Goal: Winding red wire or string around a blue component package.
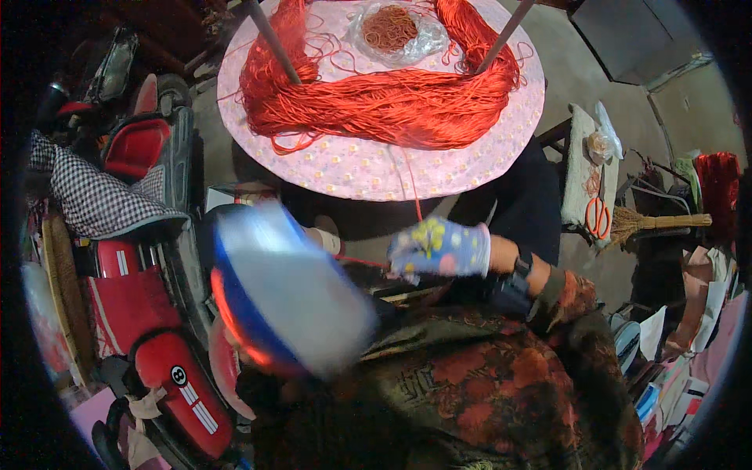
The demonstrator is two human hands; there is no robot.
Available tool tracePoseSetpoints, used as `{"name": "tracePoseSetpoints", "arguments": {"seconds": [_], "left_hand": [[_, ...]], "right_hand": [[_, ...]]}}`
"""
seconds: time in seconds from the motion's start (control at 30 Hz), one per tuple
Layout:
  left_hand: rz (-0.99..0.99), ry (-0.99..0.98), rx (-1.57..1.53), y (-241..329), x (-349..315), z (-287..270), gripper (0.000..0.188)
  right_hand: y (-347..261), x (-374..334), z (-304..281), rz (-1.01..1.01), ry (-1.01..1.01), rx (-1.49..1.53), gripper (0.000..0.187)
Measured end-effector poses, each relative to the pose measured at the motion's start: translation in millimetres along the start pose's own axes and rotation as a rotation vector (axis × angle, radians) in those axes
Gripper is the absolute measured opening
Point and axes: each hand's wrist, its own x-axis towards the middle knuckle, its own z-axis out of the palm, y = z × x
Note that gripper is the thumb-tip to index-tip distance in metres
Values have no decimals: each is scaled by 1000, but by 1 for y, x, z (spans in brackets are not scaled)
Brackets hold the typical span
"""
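Observation:
My right hand (439,249) wears a blue glove with a floral pattern and a dark wristwatch. Its fingers are closed around a red cord (417,205), which runs down to it from the table's front edge. From the glove the cord continues left toward a blue-and-white object (294,294) with an orange-red edge, smeared by motion; its kind is unclear. My left hand cannot be made out, and the blurred object covers that area. A large skein of red cord (376,106) lies in a U shape on the round table (352,168), looped around two upright rods.
A clear plastic bag with brownish-red rings (390,29) sits on the table. To the right, orange-handled scissors (598,218) rest on a bench (578,157) beside a straw broom (658,222). A red scooter-like vehicle (184,392) stands close on the left.

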Motion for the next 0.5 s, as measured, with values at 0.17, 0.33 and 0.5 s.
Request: {"name": "tracePoseSetpoints", "arguments": {"seconds": [0.17,0.33,0.5], "left_hand": [[-152,270,-1045,30,35,-36,53],[-2,-324,-813,36,37,-32,63],[88,-522,-1380,-4,10,-12,63]], "right_hand": [[-37,-21,13,-384,17,-576,14],[-71,10,-24,-142,80,-497,20],[-15,14,-5,59,-1,206,27]]}}
